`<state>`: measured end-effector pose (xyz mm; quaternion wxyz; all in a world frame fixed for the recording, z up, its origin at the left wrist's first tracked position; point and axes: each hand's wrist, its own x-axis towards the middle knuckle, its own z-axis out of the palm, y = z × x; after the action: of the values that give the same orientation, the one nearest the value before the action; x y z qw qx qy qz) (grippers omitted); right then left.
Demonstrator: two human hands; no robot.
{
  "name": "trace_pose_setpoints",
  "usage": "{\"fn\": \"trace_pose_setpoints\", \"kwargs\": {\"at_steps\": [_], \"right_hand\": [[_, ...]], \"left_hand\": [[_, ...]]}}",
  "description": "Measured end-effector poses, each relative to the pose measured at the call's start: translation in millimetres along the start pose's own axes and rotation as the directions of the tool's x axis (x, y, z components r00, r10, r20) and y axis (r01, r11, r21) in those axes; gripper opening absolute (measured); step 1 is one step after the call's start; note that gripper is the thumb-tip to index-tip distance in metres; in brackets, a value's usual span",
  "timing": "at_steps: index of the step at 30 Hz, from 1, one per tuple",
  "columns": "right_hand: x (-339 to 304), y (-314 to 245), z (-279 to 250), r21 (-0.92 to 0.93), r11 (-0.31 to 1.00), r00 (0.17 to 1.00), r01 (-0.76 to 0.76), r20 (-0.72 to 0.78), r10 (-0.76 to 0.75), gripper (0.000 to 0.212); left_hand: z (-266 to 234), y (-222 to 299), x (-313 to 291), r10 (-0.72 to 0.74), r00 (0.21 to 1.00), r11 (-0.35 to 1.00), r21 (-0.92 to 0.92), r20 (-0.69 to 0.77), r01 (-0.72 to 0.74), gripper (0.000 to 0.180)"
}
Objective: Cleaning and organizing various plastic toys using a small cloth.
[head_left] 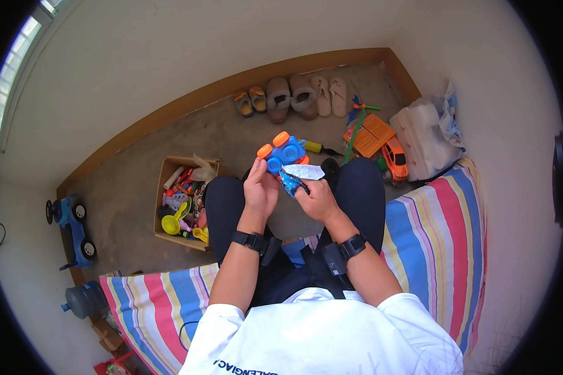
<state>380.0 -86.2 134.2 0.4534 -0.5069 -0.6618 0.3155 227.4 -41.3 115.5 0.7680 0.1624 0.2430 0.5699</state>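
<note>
Above my knees, my left hand [261, 190] is closed on a blue toy vehicle [288, 153] with orange and blue wheels. The toy is tipped so several of its wheels face upward. My right hand [317, 199] grips a cloth [289, 181], blue and patterned at one end with a pale grey-white part [305, 171] spread beside it. This cloth lies against the toy's near side, and the right fingers are partly covered by it. Whether it presses on the toy or only overlaps it, I cannot tell.
A cardboard box [161, 219] of mixed small toys stands left of my legs. Beyond lie slippers [303, 97] and a yellow pump [309, 145]. At right are an orange toy car [395, 159] and clear plastic packaging [424, 140]. A blue ride-on toy [75, 234] stands far left.
</note>
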Motion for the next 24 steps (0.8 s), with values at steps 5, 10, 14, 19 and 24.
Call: {"fn": "trace_pose_setpoints", "kwargs": {"at_steps": [5,10,14,19,24], "right_hand": [[1,-3,0,0.022,0.999,0.999,-0.028,0.039,0.027,0.045],[2,-4,-1,0.16,0.955,0.967,-0.248,0.101,0.234,0.062],[0,3,1,0.293,0.897,0.943,-0.331,0.079,0.322,0.062],[1,4,0,0.304,0.885,0.935,-0.353,0.072,0.348,0.063],[1,1,0,0.427,0.817,0.919,-0.387,0.104,0.381,0.063]], "left_hand": [[-1,0,2,-0.009,1.0,0.999,-0.038,0.012,0.009,0.037],[-7,0,4,-0.066,0.996,0.996,-0.06,0.056,0.069,0.033],[0,-1,0,-0.097,0.994,0.994,0.043,0.042,0.096,0.029],[7,0,-3,-0.1,0.992,0.993,0.065,0.072,0.096,0.025],[6,0,-3,-0.094,0.995,0.99,0.112,0.044,0.088,0.025]]}}
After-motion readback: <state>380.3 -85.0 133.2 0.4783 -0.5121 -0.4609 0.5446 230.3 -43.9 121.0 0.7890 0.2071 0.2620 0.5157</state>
